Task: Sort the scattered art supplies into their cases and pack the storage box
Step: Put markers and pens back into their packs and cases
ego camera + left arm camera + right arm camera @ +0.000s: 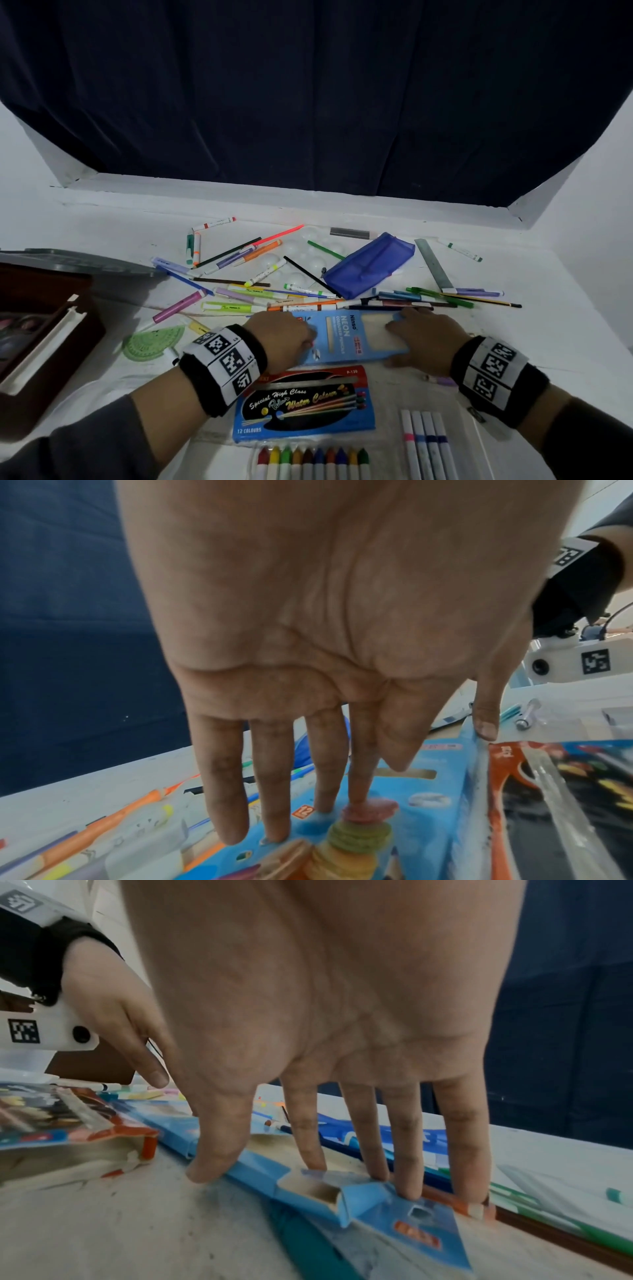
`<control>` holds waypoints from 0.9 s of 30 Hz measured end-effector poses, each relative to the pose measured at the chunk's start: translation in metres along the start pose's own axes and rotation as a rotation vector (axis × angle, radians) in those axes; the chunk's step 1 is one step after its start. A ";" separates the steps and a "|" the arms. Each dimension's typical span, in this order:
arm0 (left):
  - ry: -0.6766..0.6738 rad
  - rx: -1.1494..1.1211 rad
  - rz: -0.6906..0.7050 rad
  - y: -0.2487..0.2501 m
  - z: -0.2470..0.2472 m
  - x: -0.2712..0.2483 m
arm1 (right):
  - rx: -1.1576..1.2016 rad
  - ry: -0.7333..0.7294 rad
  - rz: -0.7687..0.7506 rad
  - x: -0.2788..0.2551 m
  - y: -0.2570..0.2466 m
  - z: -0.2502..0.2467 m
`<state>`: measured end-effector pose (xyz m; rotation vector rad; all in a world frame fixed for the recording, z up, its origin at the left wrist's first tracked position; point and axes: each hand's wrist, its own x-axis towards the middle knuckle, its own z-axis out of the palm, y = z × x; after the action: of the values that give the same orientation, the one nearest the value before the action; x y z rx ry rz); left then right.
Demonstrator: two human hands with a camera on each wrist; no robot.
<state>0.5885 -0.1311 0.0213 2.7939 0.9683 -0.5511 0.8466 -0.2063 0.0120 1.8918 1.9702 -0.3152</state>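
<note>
Both hands lie on a flat light-blue cardboard pencil box printed "NEON" (346, 337), which rests on the white bench (548, 308) near the person, just beyond a blue and red "Water Colour" box (305, 402); the left hand (286, 337) covers the box's left end, its fingers (274, 791) straight and spread, tips pressing down on the printed face, so this grip is wide and holds nothing; the right hand (423, 334) sits on the right end, where the box's end flap (346, 1196) stands open and shows a hollow interior; its fingers (404, 1150) are likewise straight and spread, tips on the cardboard, while the thumb (215, 1150) touches the near edge of the box; this grip too is wide, pressing rather than clasping.

Beyond the box a loose scatter of coloured markers and pencils (239, 291) covers the bench, some touching the box's far edge; among them lie a translucent blue zip pouch (368, 265), a grey metal ruler (433, 262) and a white paint palette with round wells (301, 253); a green plastic protractor (152, 342) lies left of the left wrist; a dark brown open storage box (51, 359) stands at the far left edge; close to the person a row of crayons (313, 460) and four white markers (428, 442) lie side by side.
</note>
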 end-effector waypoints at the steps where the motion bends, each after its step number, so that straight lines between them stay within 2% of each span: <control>1: -0.007 0.006 -0.002 0.001 -0.002 0.000 | -0.011 0.006 -0.004 0.002 0.001 -0.001; 11: -0.025 -0.086 -0.059 -0.007 -0.001 0.012 | 0.108 0.061 0.017 0.021 0.004 -0.004; 20: -0.036 -0.104 -0.039 -0.009 -0.010 -0.006 | 0.180 0.035 -0.207 0.000 0.006 0.007; 27: -0.071 -0.065 -0.016 -0.010 -0.010 -0.016 | 0.193 0.033 -0.095 -0.005 0.036 0.018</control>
<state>0.5734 -0.1297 0.0364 2.6923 0.9767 -0.6050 0.8848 -0.2156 0.0018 1.9323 2.1225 -0.5210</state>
